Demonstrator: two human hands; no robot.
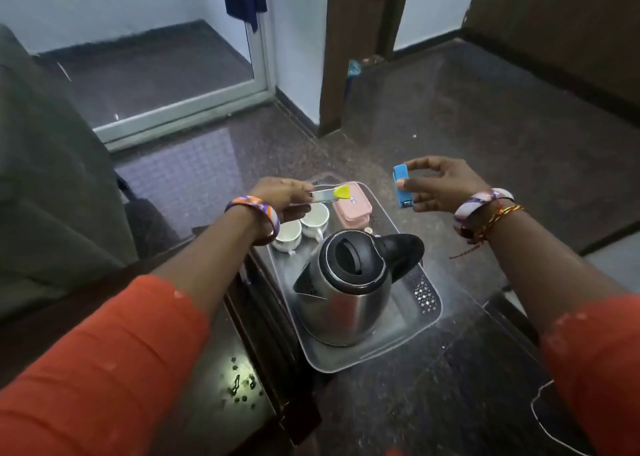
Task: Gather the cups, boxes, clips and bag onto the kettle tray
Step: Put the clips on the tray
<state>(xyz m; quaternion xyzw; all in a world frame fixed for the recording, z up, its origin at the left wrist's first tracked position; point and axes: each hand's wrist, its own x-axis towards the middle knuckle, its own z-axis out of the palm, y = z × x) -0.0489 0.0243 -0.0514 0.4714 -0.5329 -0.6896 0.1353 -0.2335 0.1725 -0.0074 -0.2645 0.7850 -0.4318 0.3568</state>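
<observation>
A steel kettle with a black lid stands on a clear grey tray. Two white cups sit at the tray's far left, and a pink box lies beside them at the far end. My left hand hovers over the cups, pinching a clip with a yellow tip. My right hand is raised right of the tray, fingers closed on a blue clip held upright. No bag shows.
The tray rests on a dark wooden table above a dark speckled floor. A grey seat stands to the left. A glass door and a brown door frame lie beyond. A white cord curls at lower right.
</observation>
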